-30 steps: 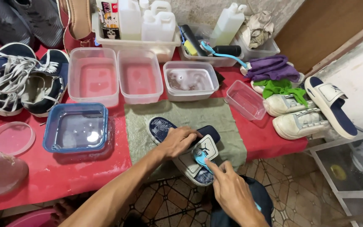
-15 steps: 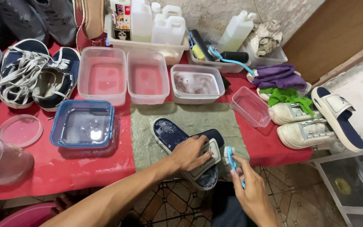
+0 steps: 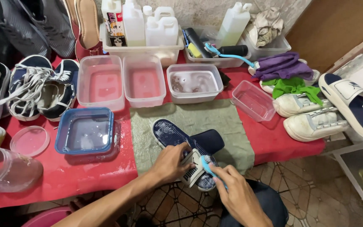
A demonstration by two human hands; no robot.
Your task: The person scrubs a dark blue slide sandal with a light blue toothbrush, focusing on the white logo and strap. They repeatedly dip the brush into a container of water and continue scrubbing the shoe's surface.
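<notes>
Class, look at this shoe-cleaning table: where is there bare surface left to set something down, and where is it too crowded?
Free patches: the green mat right of the slide sandal, below the soapy tub; and the red cloth between the empty clear tub and the white sneakers. Crowded: the back row of bottles, and the left side by the laced sneakers and blue-rimmed tub.

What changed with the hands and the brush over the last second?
The right hand swung the blue brush out to the side, then brought it back onto the strap of the navy slipper. The left hand kept pressing the slipper down on the green cloth. The tubs stayed put.
</notes>
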